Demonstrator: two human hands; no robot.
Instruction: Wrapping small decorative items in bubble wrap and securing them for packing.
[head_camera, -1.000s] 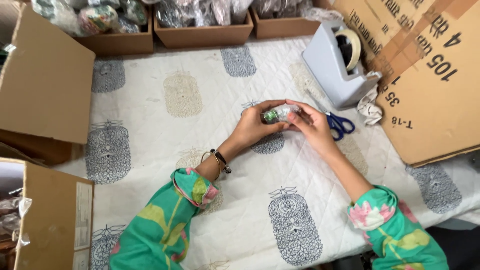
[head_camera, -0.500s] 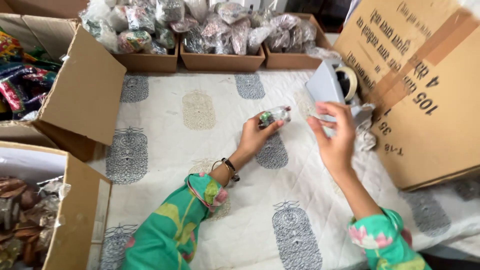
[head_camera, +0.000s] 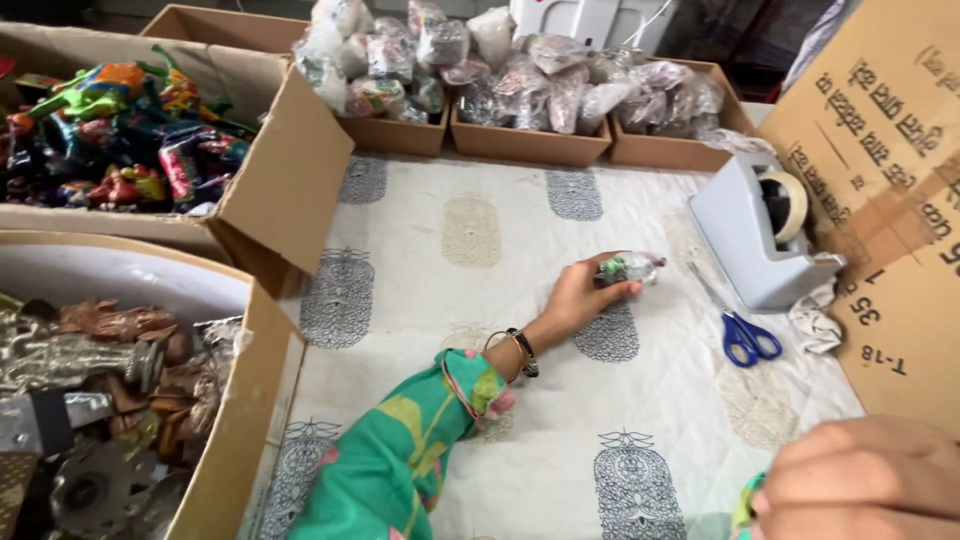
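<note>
My left hand (head_camera: 578, 298) has its grip closed on a small plastic-wrapped packet (head_camera: 632, 268), green and white inside, resting on the quilted surface (head_camera: 520, 420) near its middle, toward the right edge; my right hand (head_camera: 865, 482) sits at the near right corner, fingers curled, whether its grip holds anything I cannot tell; blue-handled scissors (head_camera: 742, 332) lie just right of the packet; grey tape dispenser (head_camera: 758, 232) stands beyond them; open cardboard boxes (head_camera: 528, 145) of wrapped packets line the far edge.
</note>
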